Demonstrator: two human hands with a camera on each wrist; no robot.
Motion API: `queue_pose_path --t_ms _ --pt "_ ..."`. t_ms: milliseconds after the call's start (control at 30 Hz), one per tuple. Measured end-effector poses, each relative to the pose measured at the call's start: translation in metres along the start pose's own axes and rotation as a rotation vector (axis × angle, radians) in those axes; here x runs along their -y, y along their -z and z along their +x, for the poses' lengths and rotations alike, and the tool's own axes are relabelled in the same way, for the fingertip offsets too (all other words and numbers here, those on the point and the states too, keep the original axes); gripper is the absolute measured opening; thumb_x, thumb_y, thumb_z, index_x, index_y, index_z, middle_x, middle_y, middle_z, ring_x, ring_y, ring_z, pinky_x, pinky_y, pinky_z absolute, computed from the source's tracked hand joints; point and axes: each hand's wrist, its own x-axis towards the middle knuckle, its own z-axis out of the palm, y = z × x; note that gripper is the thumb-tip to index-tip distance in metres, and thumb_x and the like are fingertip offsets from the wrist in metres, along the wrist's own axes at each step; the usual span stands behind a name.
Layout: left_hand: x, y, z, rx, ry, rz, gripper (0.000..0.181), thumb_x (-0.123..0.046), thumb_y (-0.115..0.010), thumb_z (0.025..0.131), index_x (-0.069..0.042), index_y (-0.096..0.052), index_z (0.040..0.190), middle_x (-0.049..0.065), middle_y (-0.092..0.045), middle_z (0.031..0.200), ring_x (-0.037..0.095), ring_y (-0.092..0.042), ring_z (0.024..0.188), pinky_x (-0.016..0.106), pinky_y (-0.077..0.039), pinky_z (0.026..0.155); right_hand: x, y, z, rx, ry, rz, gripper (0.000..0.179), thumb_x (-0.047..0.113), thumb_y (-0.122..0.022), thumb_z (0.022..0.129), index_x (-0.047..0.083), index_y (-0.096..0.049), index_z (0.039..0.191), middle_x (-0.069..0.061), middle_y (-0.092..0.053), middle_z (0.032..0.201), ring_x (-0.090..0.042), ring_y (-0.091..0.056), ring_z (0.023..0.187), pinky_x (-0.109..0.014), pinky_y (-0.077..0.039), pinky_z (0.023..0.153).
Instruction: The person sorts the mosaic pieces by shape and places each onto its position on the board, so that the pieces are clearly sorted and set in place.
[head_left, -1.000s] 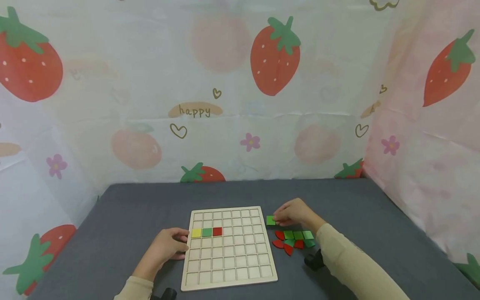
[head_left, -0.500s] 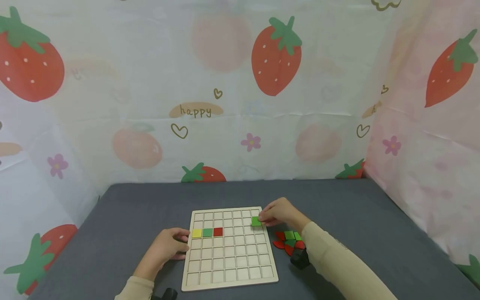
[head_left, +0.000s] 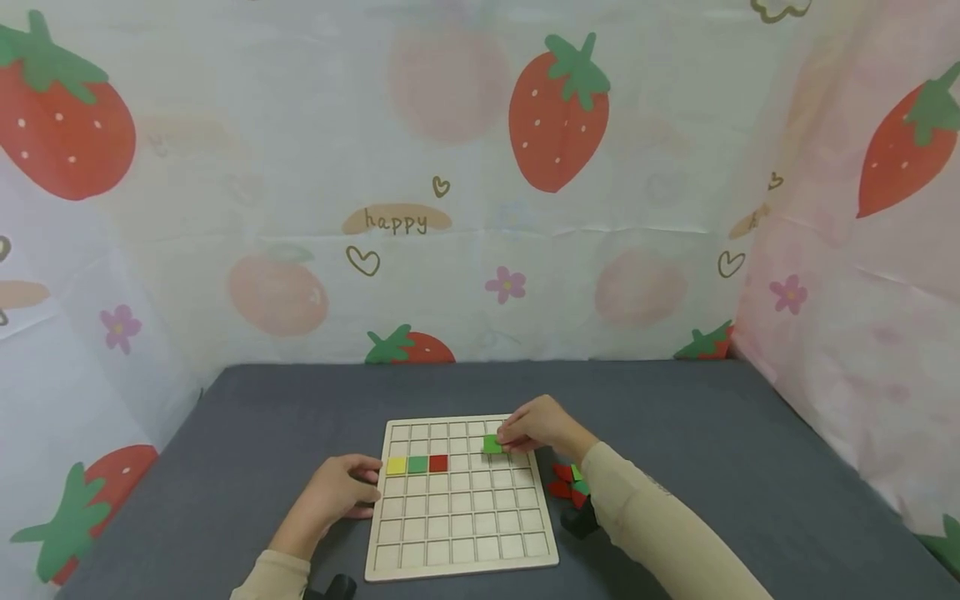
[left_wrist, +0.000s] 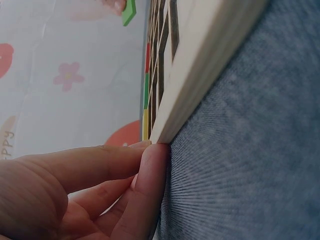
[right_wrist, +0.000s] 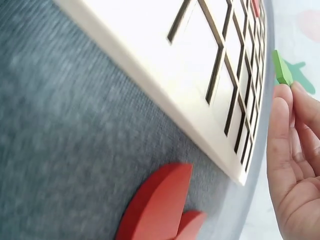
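A pale wooden grid board (head_left: 461, 500) lies on the dark cloth. Left of it, my left hand (head_left: 341, 492) rests its fingertips against the board's left edge; the left wrist view shows the fingertips (left_wrist: 155, 150) at that edge. My right hand (head_left: 543, 427) pinches a green square tile (head_left: 492, 444) by its edge above the board's upper right part. In the right wrist view the green tile (right_wrist: 282, 69) stands clear of the board. A yellow tile (head_left: 396, 466), a darker green tile (head_left: 417, 465) and a red tile (head_left: 438, 463) sit side by side in one row of the grid.
Right of the board lies a cluster of red pieces (head_left: 561, 490) and green ones, partly hidden by my right sleeve (head_left: 660, 517). Red pieces (right_wrist: 160, 205) with curved edges show close up in the right wrist view. A strawberry-print curtain (head_left: 480, 183) hangs behind the table.
My right hand has carried the green tile leftward from beside the board to above its upper right cells. My left hand stays at the left edge.
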Motion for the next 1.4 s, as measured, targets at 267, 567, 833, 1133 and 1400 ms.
queue_pose_path --t_ms 267,567,833,1133,1400 --pt "0.000 0.000 0.000 -0.003 -0.002 0.002 0.048 0.013 -0.067 0.080 0.009 -0.059 0.127 0.019 -0.060 0.105 0.019 -0.064 0.079 0.031 -0.061 0.061 0.005 -0.011 0.002 0.016 0.009 -0.007 0.011 0.006 -0.078 0.082 0.000 -0.078 0.091 -0.011 -0.076 0.078 -0.011 -0.070 0.061 -0.030 -0.063 0.066" --pt "0.000 -0.001 -0.002 -0.002 0.005 0.001 0.049 0.014 -0.067 0.080 0.009 -0.058 0.128 0.019 -0.059 0.106 0.022 -0.063 0.081 0.031 -0.061 0.062 0.007 -0.026 0.007 0.037 -0.012 0.035 0.011 0.002 -0.078 0.081 -0.003 -0.077 0.091 -0.011 -0.075 0.074 -0.013 -0.069 0.060 -0.030 -0.062 0.063" --pt "-0.001 0.000 -0.001 0.008 0.008 -0.006 0.049 0.014 -0.067 0.080 0.009 -0.058 0.128 0.019 -0.059 0.107 0.022 -0.063 0.082 0.032 -0.062 0.064 0.008 -0.033 0.007 0.067 0.000 0.023 0.010 0.002 -0.077 0.081 -0.003 -0.077 0.090 -0.010 -0.075 0.074 -0.011 -0.068 0.058 -0.029 -0.062 0.062" --pt "0.000 0.001 0.000 0.008 -0.003 -0.007 0.048 0.013 -0.067 0.080 0.009 -0.058 0.128 0.019 -0.059 0.106 0.022 -0.063 0.081 0.032 -0.061 0.063 0.009 -0.040 0.007 0.067 0.017 0.014 0.011 0.002 -0.077 0.082 -0.004 -0.077 0.091 -0.012 -0.075 0.076 -0.012 -0.069 0.061 -0.030 -0.062 0.063" --pt "0.001 0.000 0.000 0.011 -0.004 -0.010 0.049 0.013 -0.067 0.081 0.010 -0.058 0.129 0.019 -0.059 0.107 0.022 -0.063 0.082 0.032 -0.061 0.063 0.011 -0.044 0.007 0.065 -0.006 -0.009 0.007 0.001 -0.077 0.081 -0.003 -0.077 0.087 -0.012 -0.075 0.074 -0.012 -0.070 0.059 -0.027 -0.062 0.060"
